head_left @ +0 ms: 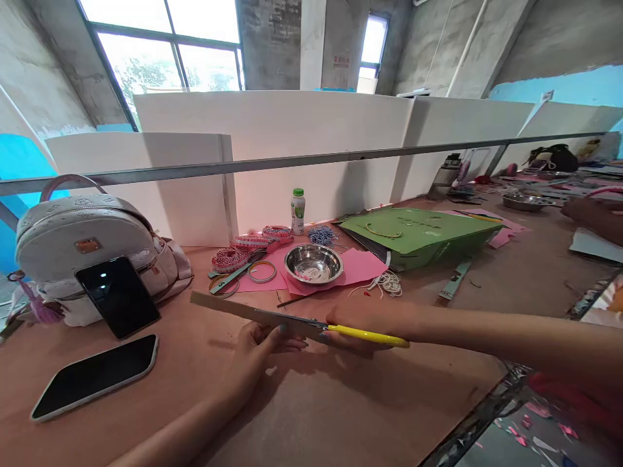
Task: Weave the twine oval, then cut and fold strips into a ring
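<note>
My left hand [260, 347] grips a long flat brown strip [228, 306] from below, fingers curled round its near edge. The strip runs from upper left to the middle of the view, seen almost edge-on. My right hand [363, 321] is closed on yellow-handled scissors [360, 335], whose blades meet the strip's right end. Both hands hover just above the brown table [311, 415].
Two dark phones [117, 295] [95, 376] lie at left beside a white backpack [85, 243]. Behind my hands are a steel bowl [313, 264] on pink paper, rolls of red-patterned tape [228, 259], a small bottle [297, 212] and a green bag [418, 233]. Another person's hand [591, 217] is at far right.
</note>
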### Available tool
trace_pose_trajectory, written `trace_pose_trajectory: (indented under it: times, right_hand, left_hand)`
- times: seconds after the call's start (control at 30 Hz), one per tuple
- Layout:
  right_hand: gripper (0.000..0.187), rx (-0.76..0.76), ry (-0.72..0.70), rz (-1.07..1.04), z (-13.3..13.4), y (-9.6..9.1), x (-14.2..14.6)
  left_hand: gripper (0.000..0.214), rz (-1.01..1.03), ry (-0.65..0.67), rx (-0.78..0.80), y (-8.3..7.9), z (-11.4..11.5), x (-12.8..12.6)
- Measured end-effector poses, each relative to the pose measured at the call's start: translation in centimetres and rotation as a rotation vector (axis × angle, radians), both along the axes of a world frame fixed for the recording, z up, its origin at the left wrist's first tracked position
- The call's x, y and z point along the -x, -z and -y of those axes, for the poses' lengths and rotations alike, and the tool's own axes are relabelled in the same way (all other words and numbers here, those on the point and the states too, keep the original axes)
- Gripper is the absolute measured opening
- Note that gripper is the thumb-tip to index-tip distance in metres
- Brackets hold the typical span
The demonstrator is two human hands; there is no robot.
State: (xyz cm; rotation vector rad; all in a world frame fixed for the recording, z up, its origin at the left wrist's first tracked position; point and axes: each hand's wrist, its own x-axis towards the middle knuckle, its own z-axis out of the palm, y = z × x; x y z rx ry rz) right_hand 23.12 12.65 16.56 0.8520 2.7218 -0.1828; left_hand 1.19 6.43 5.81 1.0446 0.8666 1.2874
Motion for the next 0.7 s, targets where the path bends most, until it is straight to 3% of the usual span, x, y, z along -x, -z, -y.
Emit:
trace_pose_trajectory:
  times: [0.2, 0.5, 0.6, 0.7]
  right_hand:
    - [0.063, 0.316, 0.226, 0.021, 1.7, -1.4, -0.3]
    - [0.04, 0.69, 0.148, -0.085, 0.4, -1.9, -1.4]
    - [0.025, 0.721, 0.185, -0.039, 0.2, -1.9, -1.4]
    - [0.012, 0.658, 0.167, -0.05, 0.3, -1.8, -1.5]
  left_hand:
    - [0.052, 0.092, -0.018, 0.078, 1.1, -0.7, 0.6]
    - [0.052, 0.128, -0.009, 0.059, 0.5, -0.5, 0.5]
    - [0.049, 0.161, -0.044, 0.045, 1.0, -0.5, 0.3]
    - [0.046, 0.21, -0.082, 0.02, 1.6, -0.8, 0.2]
